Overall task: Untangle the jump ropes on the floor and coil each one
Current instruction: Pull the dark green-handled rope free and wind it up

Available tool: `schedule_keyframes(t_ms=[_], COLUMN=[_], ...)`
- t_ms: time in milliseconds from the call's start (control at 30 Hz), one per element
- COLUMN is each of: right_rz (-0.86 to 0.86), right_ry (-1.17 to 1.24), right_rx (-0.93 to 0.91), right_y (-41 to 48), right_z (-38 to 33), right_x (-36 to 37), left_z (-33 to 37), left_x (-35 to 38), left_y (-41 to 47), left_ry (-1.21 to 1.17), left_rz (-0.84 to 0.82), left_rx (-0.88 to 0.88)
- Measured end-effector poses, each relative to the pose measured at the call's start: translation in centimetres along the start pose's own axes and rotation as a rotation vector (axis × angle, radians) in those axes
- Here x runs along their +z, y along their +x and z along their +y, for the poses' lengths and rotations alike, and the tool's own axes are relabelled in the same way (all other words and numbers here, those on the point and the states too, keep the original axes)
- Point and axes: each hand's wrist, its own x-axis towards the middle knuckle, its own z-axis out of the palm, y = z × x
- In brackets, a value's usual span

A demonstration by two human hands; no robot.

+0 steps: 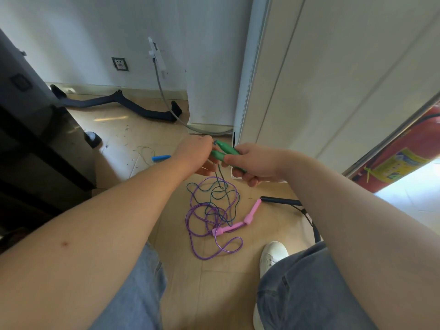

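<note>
My right hand (252,164) grips two green handles (226,152) side by side, held above the floor. My left hand (197,156) meets them at their front ends, fingers pinched around the dark green cord (217,173) that hangs down from the handles. That cord drops into a tangle on the floor, where it crosses a purple rope (209,225) in several loops. The purple rope's two pink handles (238,221) lie on the tiles at the right of the tangle. A blue handle (161,158) lies on the floor behind my left wrist.
A black cabinet (35,139) stands at the left. A black curved bar (114,102) and a grey hose (166,101) lie near the back wall. A black bar with straps (285,201) rests right of the tangle. A red extinguisher (404,148) is far right. My white shoe (272,254) stands close by.
</note>
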Motion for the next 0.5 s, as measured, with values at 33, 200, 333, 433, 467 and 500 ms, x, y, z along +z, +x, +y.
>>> schedule_keyframes(t_ms=[33, 200, 333, 433, 467, 500], right_rz=[-0.006, 0.009, -0.059, -0.154, -0.179, -0.201], right_ry=[0.006, 0.145, 0.207, 0.228, 0.258, 0.291], right_rx=[0.007, 0.016, 0.047, 0.057, 0.053, 0.047], right_y=[-0.1, -0.8, -1.5, -2.1, -2.1, -2.2], right_z=[0.0, 0.1, 0.0, -0.1, -0.2, -0.4], right_x=[-0.1, -1.0, -1.4, -1.0, -0.8, -0.7], left_z=[-0.1, -0.9, -1.8, -1.6, -1.5, -1.4], left_x=[-0.1, -1.4, -1.7, -1.1, -1.0, -0.9], left_y=[0.1, 0.9, 0.8, 0.7, 0.6, 0.5], left_ry=[0.052, 0.071, 0.501, 0.476, 0.449, 0.402], left_rz=[0.020, 0.062, 0.100, -0.014, -0.069, -0.113], left_rx=[0.030, 0.109, 0.353, 0.470, 0.491, 0.498])
